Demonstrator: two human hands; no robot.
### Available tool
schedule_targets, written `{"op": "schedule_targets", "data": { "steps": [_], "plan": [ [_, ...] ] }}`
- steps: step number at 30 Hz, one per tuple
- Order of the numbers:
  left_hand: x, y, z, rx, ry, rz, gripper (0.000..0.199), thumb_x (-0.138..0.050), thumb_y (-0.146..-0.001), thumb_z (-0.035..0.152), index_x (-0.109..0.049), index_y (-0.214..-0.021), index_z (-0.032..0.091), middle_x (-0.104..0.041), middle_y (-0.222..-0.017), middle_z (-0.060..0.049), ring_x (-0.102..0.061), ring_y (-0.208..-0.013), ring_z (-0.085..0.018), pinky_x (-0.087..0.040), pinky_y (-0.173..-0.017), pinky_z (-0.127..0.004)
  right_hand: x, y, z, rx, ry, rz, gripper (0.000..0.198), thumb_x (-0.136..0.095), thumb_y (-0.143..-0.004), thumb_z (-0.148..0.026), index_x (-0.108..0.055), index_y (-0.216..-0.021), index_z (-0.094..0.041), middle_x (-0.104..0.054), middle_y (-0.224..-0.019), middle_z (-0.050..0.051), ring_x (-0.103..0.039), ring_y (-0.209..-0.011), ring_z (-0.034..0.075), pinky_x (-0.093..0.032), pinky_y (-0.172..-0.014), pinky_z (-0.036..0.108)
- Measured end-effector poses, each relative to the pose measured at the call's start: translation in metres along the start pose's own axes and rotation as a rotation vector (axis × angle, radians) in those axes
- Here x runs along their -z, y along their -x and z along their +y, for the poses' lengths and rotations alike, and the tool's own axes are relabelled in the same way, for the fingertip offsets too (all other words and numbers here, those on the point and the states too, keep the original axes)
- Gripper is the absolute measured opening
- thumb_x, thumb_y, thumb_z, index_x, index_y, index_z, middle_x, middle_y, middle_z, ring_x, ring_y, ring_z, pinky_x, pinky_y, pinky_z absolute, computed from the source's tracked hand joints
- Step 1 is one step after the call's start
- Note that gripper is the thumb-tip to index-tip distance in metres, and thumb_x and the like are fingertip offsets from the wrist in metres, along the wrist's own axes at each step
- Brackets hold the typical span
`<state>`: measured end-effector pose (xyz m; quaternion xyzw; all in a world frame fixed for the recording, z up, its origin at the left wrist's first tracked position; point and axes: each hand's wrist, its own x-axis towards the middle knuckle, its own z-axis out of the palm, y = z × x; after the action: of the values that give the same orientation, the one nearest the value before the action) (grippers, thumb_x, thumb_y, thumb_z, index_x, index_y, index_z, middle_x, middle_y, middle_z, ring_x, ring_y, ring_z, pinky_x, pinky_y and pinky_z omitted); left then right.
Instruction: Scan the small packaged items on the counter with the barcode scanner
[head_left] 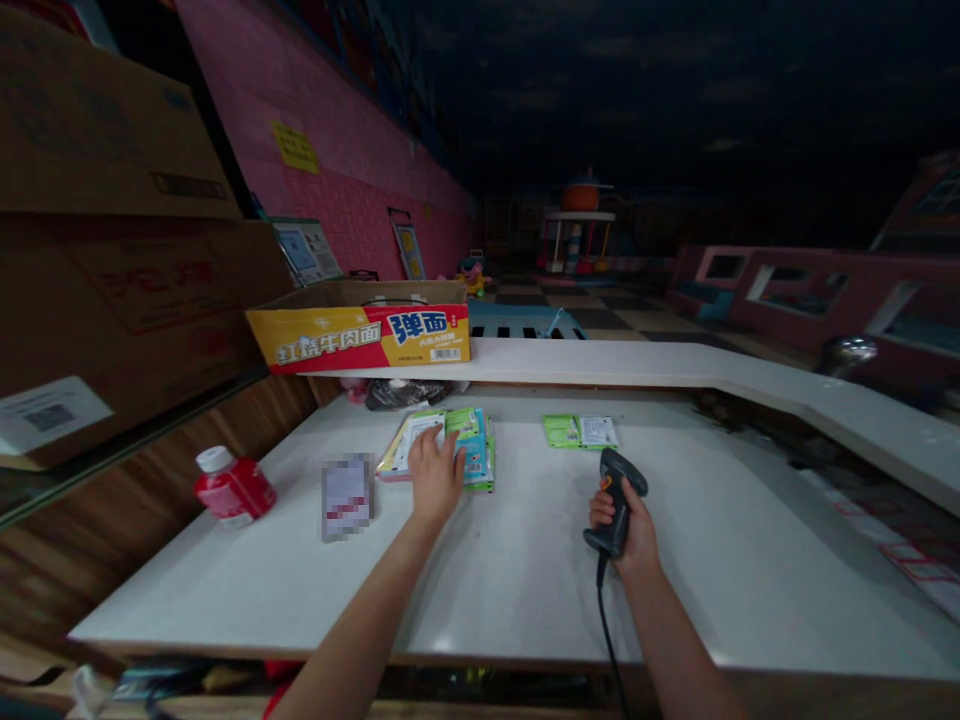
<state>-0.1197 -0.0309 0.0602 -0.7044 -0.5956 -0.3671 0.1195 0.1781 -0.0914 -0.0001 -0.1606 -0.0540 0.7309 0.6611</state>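
Note:
My left hand (436, 474) lies on a pile of flat packets (477, 450) in green, white and blue, its fingers apart and partly curved over the top ones. Whether it pinches a packet does not show. In my right hand (638, 532) is a black barcode scanner (616, 508), gripped by its handle with its head tilted up. The scanner's cable (606, 620) runs down past the counter's front edge. Just beyond the scanner lie two green and white packets (562, 431), side by side and flat on the white counter (517, 560).
A red bottle (235, 488) with a white cap and a blurred card (347, 497) are on the left. Behind the pile, a red and yellow noodle carton (360, 335) stands on a raised ledge (600, 361). Large cardboard boxes (142, 300) are stacked at the far left.

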Motion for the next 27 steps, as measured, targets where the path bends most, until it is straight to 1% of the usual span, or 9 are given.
{"op": "schedule_targets", "data": {
  "steps": [3,5,7,9,13,16,20,23,27],
  "plan": [
    [-0.008,-0.007,0.034,-0.104,0.117,-0.064,0.032,-0.045,-0.092,0.029,-0.063,-0.117,0.023,-0.054,-0.129,-0.013,-0.043,-0.125,-0.029,-0.032,-0.108,-0.048,-0.001,-0.001,0.0,0.002,0.009,-0.006,0.028,-0.077,-0.073,-0.031,-0.056,-0.086,-0.018,-0.047,-0.059,-0.007,-0.046,-0.046,0.005,-0.041,-0.039,0.013],
    [-0.02,-0.01,0.057,-0.172,0.199,-0.132,0.03,-0.045,-0.092,0.027,-0.064,-0.115,0.024,-0.056,-0.126,-0.011,-0.045,-0.123,-0.028,-0.033,-0.107,-0.048,-0.001,-0.002,0.0,0.003,0.025,-0.015,0.028,-0.077,-0.073,-0.032,-0.056,-0.086,-0.019,-0.047,-0.059,-0.007,-0.046,-0.046,0.005,-0.04,-0.039,0.013],
    [-0.039,-0.013,0.076,-0.21,0.268,-0.207,0.029,-0.047,-0.091,0.025,-0.065,-0.113,0.023,-0.059,-0.121,-0.01,-0.048,-0.118,-0.026,-0.035,-0.105,-0.045,-0.001,-0.002,0.0,0.004,0.026,-0.016,0.029,-0.077,-0.073,-0.033,-0.056,-0.086,-0.019,-0.048,-0.059,-0.007,-0.046,-0.046,0.005,-0.04,-0.039,0.012],
    [-0.062,-0.018,0.092,-0.188,0.31,-0.28,0.027,-0.049,-0.089,0.023,-0.066,-0.11,0.021,-0.063,-0.112,-0.01,-0.052,-0.111,-0.025,-0.038,-0.101,-0.041,-0.002,-0.003,0.001,0.004,0.016,-0.01,0.03,-0.078,-0.072,-0.033,-0.056,-0.086,-0.019,-0.048,-0.059,-0.007,-0.046,-0.046,0.005,-0.039,-0.039,0.012],
    [-0.11,-0.033,0.116,0.036,0.297,-0.414,0.024,-0.056,-0.083,0.018,-0.069,-0.103,0.017,-0.067,-0.105,-0.011,-0.059,-0.104,-0.023,-0.04,-0.098,-0.035,-0.002,-0.005,0.002,0.004,-0.017,0.012,0.031,-0.079,-0.071,-0.033,-0.057,-0.087,-0.017,-0.048,-0.058,-0.007,-0.046,-0.045,0.005,-0.039,-0.039,0.012],
    [-0.134,-0.044,0.132,0.276,0.182,-0.457,0.025,-0.061,-0.081,0.031,-0.07,-0.099,0.016,-0.067,-0.107,-0.014,-0.059,-0.104,-0.026,-0.04,-0.093,-0.034,-0.003,-0.007,0.002,0.016,-0.007,0.009,0.029,-0.078,-0.073,-0.034,-0.058,-0.086,-0.017,-0.047,-0.057,-0.007,-0.045,-0.045,0.005,-0.039,-0.038,0.013],
    [-0.146,-0.053,0.152,0.506,0.078,-0.435,0.053,-0.067,-0.071,0.059,-0.068,-0.099,0.014,-0.06,-0.114,-0.021,-0.052,-0.113,-0.036,-0.04,-0.091,-0.041,-0.003,-0.008,0.002,0.021,0.018,-0.007,0.028,-0.076,-0.075,-0.037,-0.056,-0.083,-0.019,-0.047,-0.058,-0.007,-0.045,-0.044,0.006,-0.04,-0.037,0.014],
    [-0.15,-0.055,0.16,0.581,0.082,-0.424,0.055,-0.073,-0.065,0.057,-0.066,-0.1,0.016,-0.056,-0.119,-0.021,-0.048,-0.118,-0.038,-0.038,-0.093,-0.043,-0.003,-0.008,0.002,0.027,0.014,0.003,0.028,-0.075,-0.076,-0.038,-0.056,-0.082,-0.019,-0.047,-0.058,-0.007,-0.044,-0.044,0.005,-0.039,-0.037,0.014],
    [-0.153,-0.054,0.16,0.598,0.063,-0.409,0.048,-0.073,-0.067,0.053,-0.065,-0.097,0.016,-0.055,-0.12,-0.019,-0.047,-0.119,-0.036,-0.036,-0.096,-0.042,-0.004,-0.008,0.003,0.021,-0.01,0.015,0.028,-0.076,-0.075,-0.037,-0.057,-0.084,-0.019,-0.048,-0.057,-0.008,-0.045,-0.044,0.005,-0.038,-0.037,0.012]
  ]
}}
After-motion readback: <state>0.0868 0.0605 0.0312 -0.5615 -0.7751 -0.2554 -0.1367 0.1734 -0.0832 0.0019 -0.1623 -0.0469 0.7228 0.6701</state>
